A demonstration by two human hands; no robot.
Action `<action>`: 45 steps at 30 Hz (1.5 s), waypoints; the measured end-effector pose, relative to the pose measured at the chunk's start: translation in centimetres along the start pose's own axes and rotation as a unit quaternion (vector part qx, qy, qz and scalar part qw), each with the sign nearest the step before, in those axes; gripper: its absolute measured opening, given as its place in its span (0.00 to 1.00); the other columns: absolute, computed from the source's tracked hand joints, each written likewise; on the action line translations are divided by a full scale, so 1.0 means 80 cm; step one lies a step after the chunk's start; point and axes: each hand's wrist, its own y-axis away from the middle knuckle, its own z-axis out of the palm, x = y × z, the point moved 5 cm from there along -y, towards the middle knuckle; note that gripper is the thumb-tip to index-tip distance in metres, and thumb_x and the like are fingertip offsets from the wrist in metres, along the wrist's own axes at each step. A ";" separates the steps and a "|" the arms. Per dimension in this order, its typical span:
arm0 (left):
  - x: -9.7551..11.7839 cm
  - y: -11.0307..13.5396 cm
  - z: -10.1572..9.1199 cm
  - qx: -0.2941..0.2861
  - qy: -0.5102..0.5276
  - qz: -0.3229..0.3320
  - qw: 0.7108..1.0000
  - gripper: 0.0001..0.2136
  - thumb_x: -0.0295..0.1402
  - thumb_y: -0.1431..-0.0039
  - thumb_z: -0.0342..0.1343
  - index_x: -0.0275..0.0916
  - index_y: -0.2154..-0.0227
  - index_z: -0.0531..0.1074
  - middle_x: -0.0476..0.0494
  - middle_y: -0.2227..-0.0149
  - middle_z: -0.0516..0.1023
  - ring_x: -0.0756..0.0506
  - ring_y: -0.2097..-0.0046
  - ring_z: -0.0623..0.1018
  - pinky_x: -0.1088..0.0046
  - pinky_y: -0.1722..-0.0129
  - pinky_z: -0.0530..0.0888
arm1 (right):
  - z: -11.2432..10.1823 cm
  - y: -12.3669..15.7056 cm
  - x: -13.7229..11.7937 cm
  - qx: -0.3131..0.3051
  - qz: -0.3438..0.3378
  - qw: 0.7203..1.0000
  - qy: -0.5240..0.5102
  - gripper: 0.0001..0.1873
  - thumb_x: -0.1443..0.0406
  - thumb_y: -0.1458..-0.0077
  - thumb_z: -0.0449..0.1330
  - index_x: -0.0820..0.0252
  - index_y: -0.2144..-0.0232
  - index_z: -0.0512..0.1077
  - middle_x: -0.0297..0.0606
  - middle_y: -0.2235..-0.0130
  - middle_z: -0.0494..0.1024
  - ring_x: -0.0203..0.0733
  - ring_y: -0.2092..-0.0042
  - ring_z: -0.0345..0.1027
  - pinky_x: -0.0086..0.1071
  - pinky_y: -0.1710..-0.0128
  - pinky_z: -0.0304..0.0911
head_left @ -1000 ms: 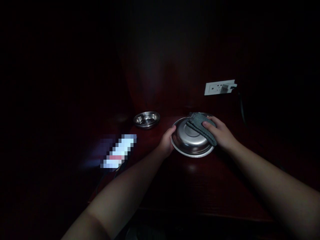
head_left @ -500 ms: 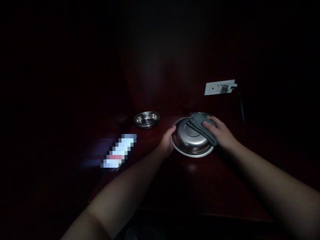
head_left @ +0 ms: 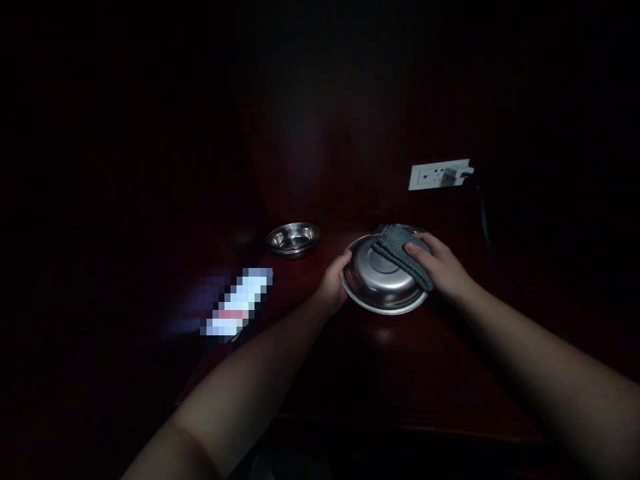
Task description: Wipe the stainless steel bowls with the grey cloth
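A steel bowl (head_left: 383,283) lies upside down on the dark red wooden table (head_left: 400,373). My left hand (head_left: 333,283) grips its left rim, thumb on top. My right hand (head_left: 443,267) presses a folded grey-green cloth (head_left: 400,252) onto the bowl's upper right side, fingers closed over the cloth. The room is very dark, so little else shows.
A second steel bowl (head_left: 293,238) stands upright to the left at the back. A lit, blurred-out screen (head_left: 237,303) lies at the table's left edge. A white wall socket (head_left: 440,175) with a plug and a dark cable sits on the back wall at right.
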 end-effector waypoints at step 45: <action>0.002 -0.005 -0.005 0.012 -0.011 0.025 1.000 0.15 0.35 0.42 0.48 0.32 0.60 0.75 0.39 0.58 0.79 0.41 0.49 0.74 0.65 0.44 0.64 | 0.005 0.002 -0.005 -0.030 0.015 0.999 -0.017 0.19 0.51 0.53 0.60 0.57 0.64 0.69 0.35 0.66 0.73 0.43 0.65 0.67 0.36 0.63 0.62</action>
